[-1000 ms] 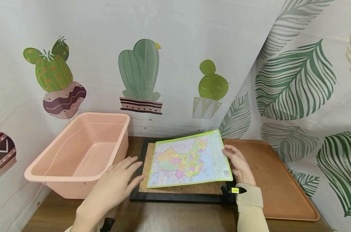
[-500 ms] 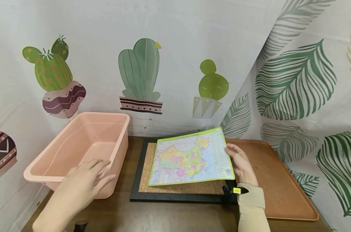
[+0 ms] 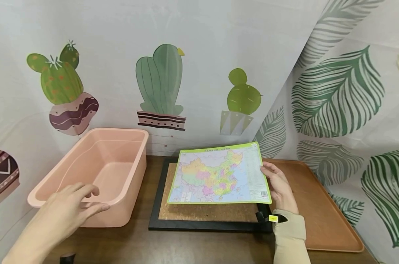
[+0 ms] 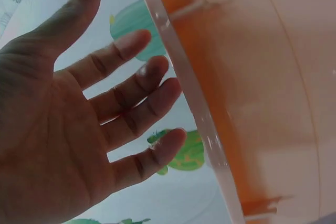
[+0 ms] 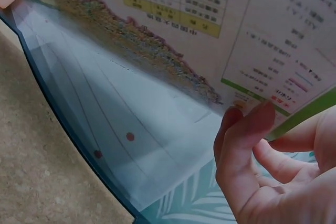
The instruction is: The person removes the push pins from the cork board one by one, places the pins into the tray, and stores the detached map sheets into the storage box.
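Observation:
A map sheet [image 3: 216,176] with a green border is tilted above a black-framed cork board [image 3: 206,212]. My right hand [image 3: 280,187] pinches the sheet's right edge between thumb and fingers. In the right wrist view the printed underside of the map [image 5: 173,30] shows, with the right hand's fingers [image 5: 239,156] at its corner. On the left is a pink plastic basin [image 3: 138,161]. Over its near rim hovers my left hand [image 3: 62,211], fingers spread and loosely bent, holding nothing. In the left wrist view the left hand's fingertips [image 4: 176,140] come close to the basin's rim [image 4: 197,98]; contact is unclear.
A brown tray [image 3: 318,220] lies to the right of the cork board. Dark wooden table surface [image 3: 173,247] shows in front. Behind hangs a white curtain [image 3: 206,33] printed with cacti and leaves.
My left hand has moved left, away from the cork board to the basin's near rim. The right hand has raised the map slightly and shifted it a little to the right.

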Demonstrator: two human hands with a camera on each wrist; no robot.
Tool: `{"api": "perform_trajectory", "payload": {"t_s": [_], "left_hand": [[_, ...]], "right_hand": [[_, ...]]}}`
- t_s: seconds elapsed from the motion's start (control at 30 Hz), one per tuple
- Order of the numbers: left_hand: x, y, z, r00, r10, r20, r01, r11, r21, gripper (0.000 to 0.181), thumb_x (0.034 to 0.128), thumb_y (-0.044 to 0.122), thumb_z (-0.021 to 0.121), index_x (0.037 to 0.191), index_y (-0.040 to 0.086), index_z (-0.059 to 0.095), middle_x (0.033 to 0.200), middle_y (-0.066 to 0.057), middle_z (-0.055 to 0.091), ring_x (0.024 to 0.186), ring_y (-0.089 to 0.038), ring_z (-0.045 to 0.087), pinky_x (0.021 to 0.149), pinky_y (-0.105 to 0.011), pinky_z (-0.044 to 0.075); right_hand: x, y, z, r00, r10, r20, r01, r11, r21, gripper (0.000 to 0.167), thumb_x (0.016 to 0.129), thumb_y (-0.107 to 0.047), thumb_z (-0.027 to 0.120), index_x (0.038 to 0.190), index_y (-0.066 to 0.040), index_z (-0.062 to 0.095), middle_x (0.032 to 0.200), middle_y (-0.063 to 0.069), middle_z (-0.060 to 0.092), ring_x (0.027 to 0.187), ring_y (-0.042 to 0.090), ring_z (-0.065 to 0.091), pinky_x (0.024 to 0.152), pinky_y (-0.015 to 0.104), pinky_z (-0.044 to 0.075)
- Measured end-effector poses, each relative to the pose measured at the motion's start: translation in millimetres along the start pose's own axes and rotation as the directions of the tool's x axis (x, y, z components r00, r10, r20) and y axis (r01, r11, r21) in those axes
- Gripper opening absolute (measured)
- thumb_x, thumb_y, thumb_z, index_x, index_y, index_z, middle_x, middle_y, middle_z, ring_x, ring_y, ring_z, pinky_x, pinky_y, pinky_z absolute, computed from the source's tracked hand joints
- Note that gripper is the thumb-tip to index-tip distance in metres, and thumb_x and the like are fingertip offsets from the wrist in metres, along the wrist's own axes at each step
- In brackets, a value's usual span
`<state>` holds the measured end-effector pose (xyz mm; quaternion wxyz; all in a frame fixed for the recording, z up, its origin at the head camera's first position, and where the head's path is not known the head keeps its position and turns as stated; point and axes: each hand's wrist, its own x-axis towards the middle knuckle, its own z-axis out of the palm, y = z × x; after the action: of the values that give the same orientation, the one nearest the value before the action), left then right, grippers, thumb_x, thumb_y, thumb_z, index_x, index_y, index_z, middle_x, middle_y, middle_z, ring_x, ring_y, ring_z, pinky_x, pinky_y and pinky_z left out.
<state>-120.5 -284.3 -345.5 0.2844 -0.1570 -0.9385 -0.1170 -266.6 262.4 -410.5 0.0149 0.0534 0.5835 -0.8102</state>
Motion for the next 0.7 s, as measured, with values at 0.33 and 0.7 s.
{"api": "perform_trajectory", "payload": {"t_s": [0.33, 0.7], "left_hand": [[-4.6, -16.6, 2.8, 1.0, 0.009, 0.018, -0.007, 0.996, -0.085, 0.04, 0.0621, 0.031, 0.09, 0.071, 0.029, 0.05, 0.07, 0.018, 0.044, 0.061, 0.003, 0.042, 0.05, -0.021, 0.034], [-5.1, -23.8, 6.2, 0.999, 0.006, 0.047, -0.001, 0.994, -0.112, 0.038, 0.0591, 0.029, 0.091, 0.073, 0.027, 0.055, 0.072, 0.016, 0.045, 0.062, 0.002, 0.042, 0.053, -0.024, 0.037]], "right_hand": [[-6.1, -8.3, 4.4, 0.999, -0.036, 0.02, 0.035, 0.996, 0.087, 0.013, 0.101, -0.008, 0.053, 0.114, -0.007, 0.052, 0.093, 0.003, 0.069, 0.078, 0.014, 0.067, 0.062, 0.025, 0.054], [-9.5, -10.0, 17.2, 0.999, -0.016, 0.03, 0.011, 0.99, 0.142, 0.017, 0.102, -0.01, 0.052, 0.119, -0.006, 0.052, 0.096, 0.004, 0.069, 0.08, 0.014, 0.068, 0.064, 0.025, 0.055]]}}
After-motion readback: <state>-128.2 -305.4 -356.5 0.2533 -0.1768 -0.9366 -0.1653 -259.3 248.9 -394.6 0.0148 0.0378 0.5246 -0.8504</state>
